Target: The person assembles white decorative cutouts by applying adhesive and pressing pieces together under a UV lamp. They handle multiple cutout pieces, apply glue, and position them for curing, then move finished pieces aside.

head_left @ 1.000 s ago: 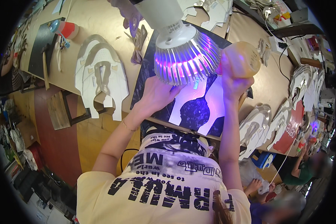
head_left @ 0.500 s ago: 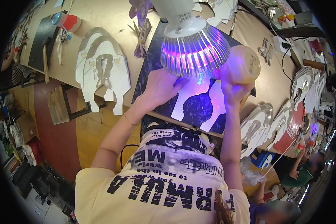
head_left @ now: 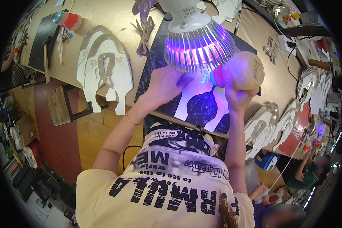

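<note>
A white cut shoe piece (head_left: 207, 93) lies on a dark marbled mat (head_left: 155, 57), lit purple by a finned lamp (head_left: 195, 41) hanging just above it. My left hand (head_left: 163, 87) rests on the left part of the piece and holds it down, fingertips under the lamp. My right hand (head_left: 235, 93) grips a cream squeeze bottle (head_left: 249, 70). The bottle is tipped leftward, and its red cap end (head_left: 216, 78) points at the piece beside the lamp's rim.
A stack of white shoe uppers (head_left: 102, 64) lies left of the mat on the brown table (head_left: 114, 15). More stacked uppers (head_left: 262, 125) sit at the right edge. A wooden stool (head_left: 60, 104) stands below. Another person (head_left: 307, 174) sits at lower right.
The view has drawn closer to the table and the lamp sits higher in the picture. Both hands stay on the piece and the bottle, which has shifted slightly.
</note>
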Available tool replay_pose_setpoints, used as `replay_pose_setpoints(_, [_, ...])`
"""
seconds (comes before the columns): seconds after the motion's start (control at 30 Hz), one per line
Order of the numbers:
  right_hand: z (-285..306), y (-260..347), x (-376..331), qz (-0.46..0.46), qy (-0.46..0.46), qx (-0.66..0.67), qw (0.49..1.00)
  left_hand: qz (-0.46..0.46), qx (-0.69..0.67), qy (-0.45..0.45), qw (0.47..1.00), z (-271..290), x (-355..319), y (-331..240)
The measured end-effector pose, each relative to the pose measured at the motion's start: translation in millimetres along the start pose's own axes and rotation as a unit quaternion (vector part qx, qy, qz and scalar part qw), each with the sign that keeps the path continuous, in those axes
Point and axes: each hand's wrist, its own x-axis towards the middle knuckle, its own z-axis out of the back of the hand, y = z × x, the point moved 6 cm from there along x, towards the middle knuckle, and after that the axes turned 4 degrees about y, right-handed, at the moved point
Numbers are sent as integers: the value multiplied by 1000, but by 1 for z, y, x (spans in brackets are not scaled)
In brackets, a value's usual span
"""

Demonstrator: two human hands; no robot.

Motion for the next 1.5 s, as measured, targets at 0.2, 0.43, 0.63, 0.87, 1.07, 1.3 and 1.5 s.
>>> replay_pose_setpoints(0.2, [2,7,-8,-12,3,9,1000,-4,-18,-9,1000,3,-2,-1])
replay_pose_setpoints(0.43, [5,15,-24,-58,6,35,998,-19,5,-9,1000,1,-1,0])
replay_pose_setpoints(0.63, [65,-24,-9,-198,-193,111,955,-8,13,6,1000,-4,1,3])
replay_pose_setpoints(0.87, [49,-24,20,-102,-139,52,984,-11,-4,-10,1000,2,1,-3])
replay_pose_setpoints(1.07, [30,-15,23,-45,-64,24,997,-22,-10,-26,999,8,2,-8])
replay_pose_setpoints(1.3, [31,-8,12,-8,-56,-2,998,-19,-24,-27,999,8,2,-8])
replay_pose_setpoints(1.5, [30,-7,0,-38,-50,32,998,-9,-20,-22,1000,7,1,-8])
